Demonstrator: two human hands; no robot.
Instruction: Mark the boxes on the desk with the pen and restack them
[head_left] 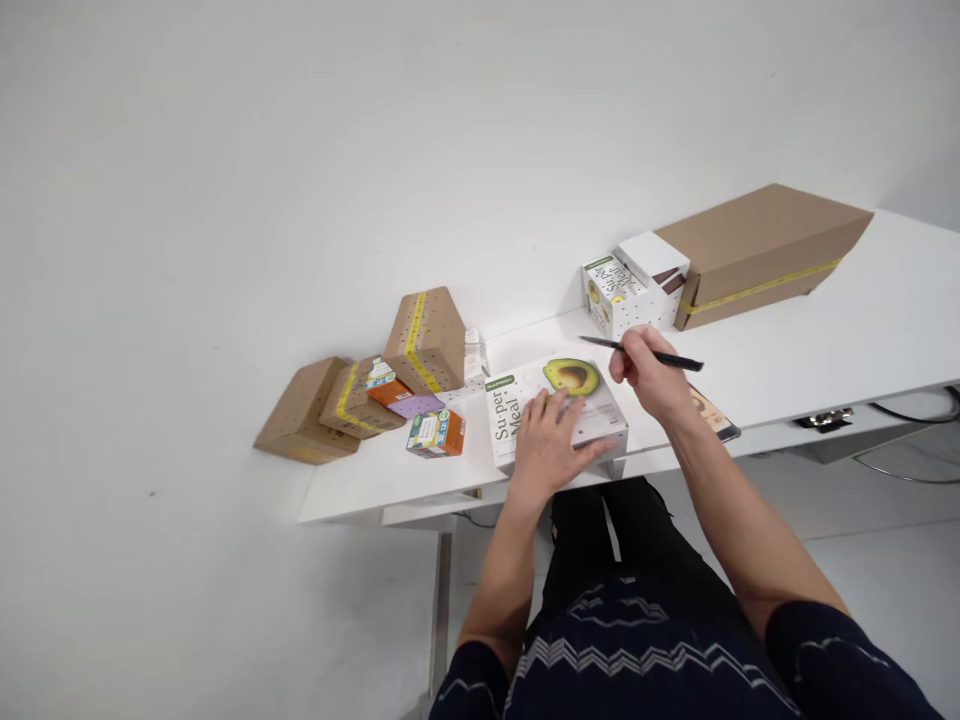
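A white "Su-per Meal" box [517, 400] with an avocado picture lies flat near the table's front edge. My left hand [551, 445] rests flat on its top with the fingers spread, pressing it down. My right hand [646, 378] hovers just right of the box, fingers closed around a thin black pen-like tool [679, 360] whose tip points left above the box's far corner.
The white table [840, 340] carries a second avocado box [611, 298] under a white carton, a large brown carton [757, 250] with yellow tape, taped brown boxes [424, 340] at the left, small orange and purple packs [435, 432], and a phone [714, 412].
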